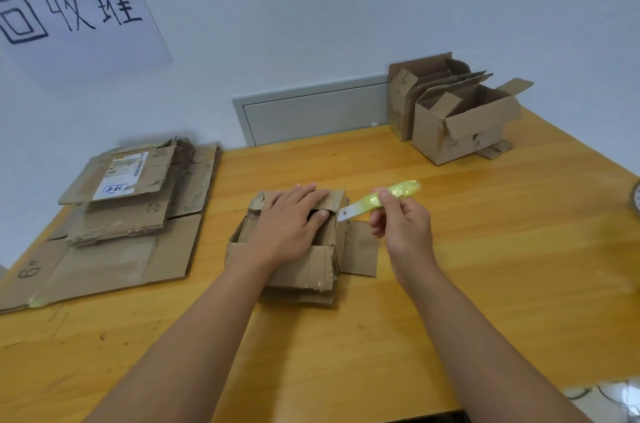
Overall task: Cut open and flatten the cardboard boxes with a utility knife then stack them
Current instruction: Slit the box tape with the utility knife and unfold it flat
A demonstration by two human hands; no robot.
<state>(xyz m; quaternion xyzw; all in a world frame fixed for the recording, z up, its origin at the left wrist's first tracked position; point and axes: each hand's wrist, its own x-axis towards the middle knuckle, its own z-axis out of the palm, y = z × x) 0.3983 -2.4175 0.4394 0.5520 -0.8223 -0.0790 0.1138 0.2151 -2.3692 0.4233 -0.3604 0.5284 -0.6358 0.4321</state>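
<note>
At frame centre our left hand (294, 218) lies spread, pressing the small box (294, 249) flat; our right hand (398, 218) grips the utility knife (377, 201), blade at the box's right edge. A slip could nick our left fingertips (323, 214) close by.

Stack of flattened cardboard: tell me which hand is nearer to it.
Left. The left hand presses the box just right of the stack of flattened cardboard; the right hand, holding the utility knife, is farther right.

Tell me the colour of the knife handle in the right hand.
Yellow-green, seen in the head view: utility knife in the right hand.
</note>
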